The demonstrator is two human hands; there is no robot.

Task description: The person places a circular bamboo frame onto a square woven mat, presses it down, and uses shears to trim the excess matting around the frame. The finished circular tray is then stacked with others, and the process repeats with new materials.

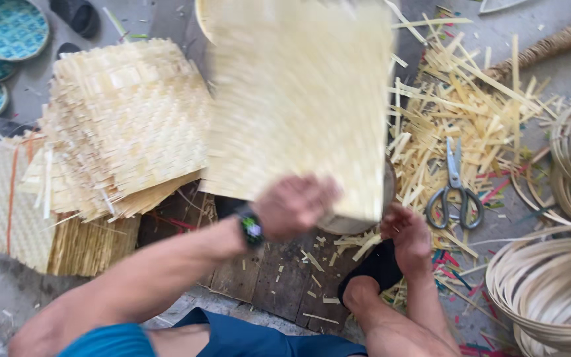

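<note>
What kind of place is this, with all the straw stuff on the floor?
It looks like a basket-weaving workshop on the ground. A stack of woven mats sits at the left, cut strips and scissors lie at the right, and coiled hoops wait nearby.

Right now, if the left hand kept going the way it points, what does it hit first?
The left hand points up and away, gripping the blurred woven bamboo mat. Beyond the mat's far edge, probably only bare floor; the mat hides what lies behind, so depth is unclear.
</note>
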